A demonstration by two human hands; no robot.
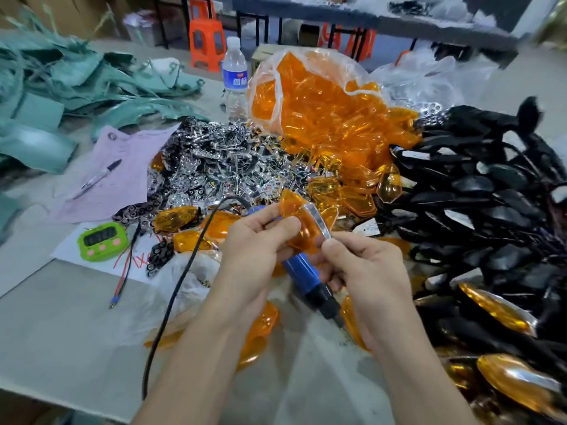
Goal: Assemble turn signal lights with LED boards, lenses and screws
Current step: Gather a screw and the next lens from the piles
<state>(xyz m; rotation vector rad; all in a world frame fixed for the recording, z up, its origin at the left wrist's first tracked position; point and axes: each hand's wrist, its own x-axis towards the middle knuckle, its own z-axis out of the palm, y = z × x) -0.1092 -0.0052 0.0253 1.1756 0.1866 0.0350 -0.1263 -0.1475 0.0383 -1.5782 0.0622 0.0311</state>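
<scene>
- An amber plastic lens (302, 230) is gripped by the left hand (254, 240); a thin silvery strip (317, 220) is pinched by the right hand (365, 265).
- Pinched at one end only, the strip could be seated crooked — or dropped.

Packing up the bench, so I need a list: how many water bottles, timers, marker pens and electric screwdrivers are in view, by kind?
Water bottle: 1
Green timer: 1
Marker pen: 1
Blue electric screwdriver: 1
Total: 4
</scene>
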